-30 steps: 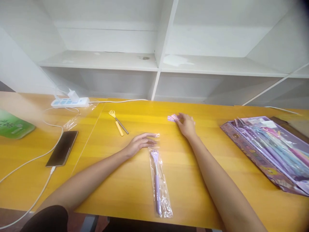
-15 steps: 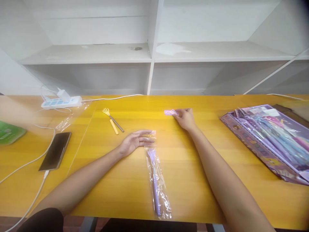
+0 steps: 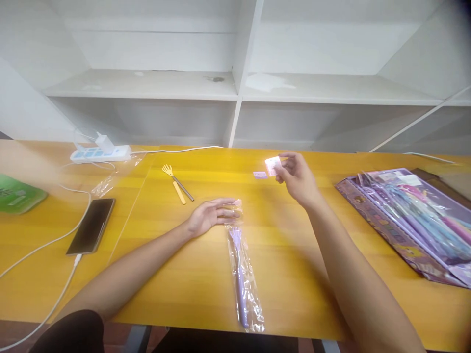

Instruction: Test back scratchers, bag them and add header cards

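Note:
My right hand is raised over the table's far middle, thumb and fingers closed on a small pink-and-white card. Just left of that card, a small purple label lies on the tabletop. My left hand rests on its side with fingers stretched out, touching the top end of a clear plastic bag. Inside the bag is a purple back scratcher, claw end toward my left hand and handle toward me. Beyond my left hand lies a yellow back scratcher with a dark rod.
On the right sits a purple display box with several bagged items in it. A phone on a white cable, a power strip and a green packet are at the left. White shelves stand behind the table.
My right hand has lifted and moved slightly right, now with the pink-and-white card facing me. The purple label shows separately on the table. My left hand stays at the bag.

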A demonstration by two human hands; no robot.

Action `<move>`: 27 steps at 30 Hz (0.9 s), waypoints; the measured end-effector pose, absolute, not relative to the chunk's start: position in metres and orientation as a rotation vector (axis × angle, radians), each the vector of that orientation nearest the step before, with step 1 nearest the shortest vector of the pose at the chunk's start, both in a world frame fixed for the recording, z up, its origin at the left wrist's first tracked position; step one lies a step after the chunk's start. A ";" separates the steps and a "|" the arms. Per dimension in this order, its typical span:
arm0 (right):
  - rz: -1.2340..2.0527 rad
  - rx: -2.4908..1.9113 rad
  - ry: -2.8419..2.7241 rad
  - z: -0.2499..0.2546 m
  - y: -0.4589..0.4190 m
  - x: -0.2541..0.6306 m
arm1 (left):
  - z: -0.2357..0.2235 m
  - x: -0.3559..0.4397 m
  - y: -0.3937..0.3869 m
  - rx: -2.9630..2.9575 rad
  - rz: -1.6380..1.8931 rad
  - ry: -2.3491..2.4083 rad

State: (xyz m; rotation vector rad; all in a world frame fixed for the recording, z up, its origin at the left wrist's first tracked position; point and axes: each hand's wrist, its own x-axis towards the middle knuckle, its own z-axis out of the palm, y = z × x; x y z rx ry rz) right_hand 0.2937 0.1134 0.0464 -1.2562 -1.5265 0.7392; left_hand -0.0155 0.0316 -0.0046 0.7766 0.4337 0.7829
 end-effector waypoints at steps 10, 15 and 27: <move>0.872 -1.060 -1.502 -0.016 0.028 0.224 | -0.008 -0.014 0.032 0.577 0.734 0.348; 0.814 -1.069 -1.530 -0.020 0.030 0.233 | -0.002 -0.016 0.033 0.532 0.722 0.385; 0.617 -0.994 -1.916 -0.007 0.024 0.236 | 0.003 -0.014 0.031 0.497 0.655 0.368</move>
